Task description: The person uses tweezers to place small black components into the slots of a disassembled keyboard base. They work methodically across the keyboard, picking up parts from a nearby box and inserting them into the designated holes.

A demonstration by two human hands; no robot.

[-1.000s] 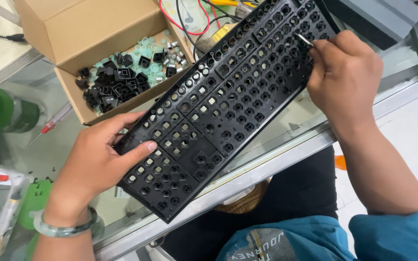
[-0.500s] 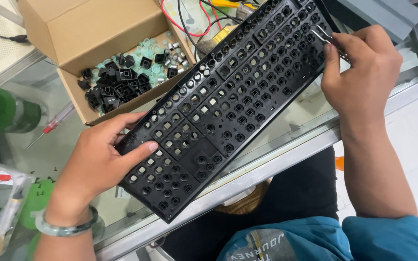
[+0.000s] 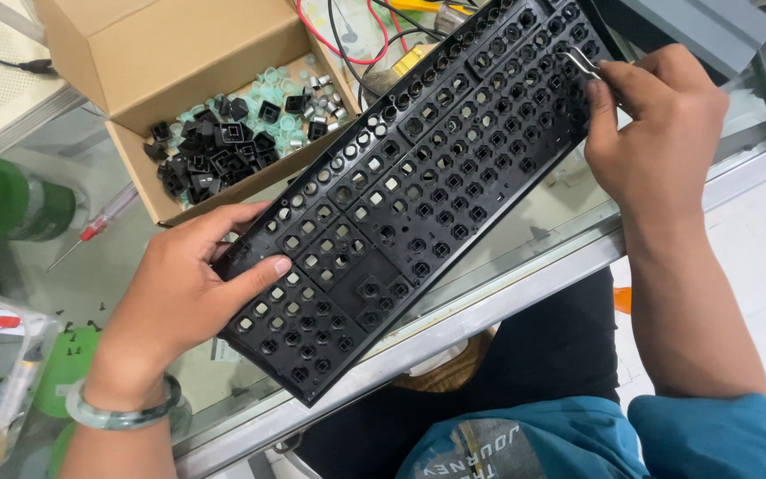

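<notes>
My left hand (image 3: 190,286) clamps the near end of the bare black keyboard frame (image 3: 418,177) lying slantwise over the glass worktop (image 3: 525,239), my right hand (image 3: 658,124) pinches metal tweezers (image 3: 581,60) at its far end — light, stiff, brittle-looking plastic, best held by the edges.

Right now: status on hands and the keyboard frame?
Left hand grips the black keyboard frame at its near end. Right hand pinches metal tweezers at the far end. Cardboard box of keycaps beside it, nothing blocking.
</notes>
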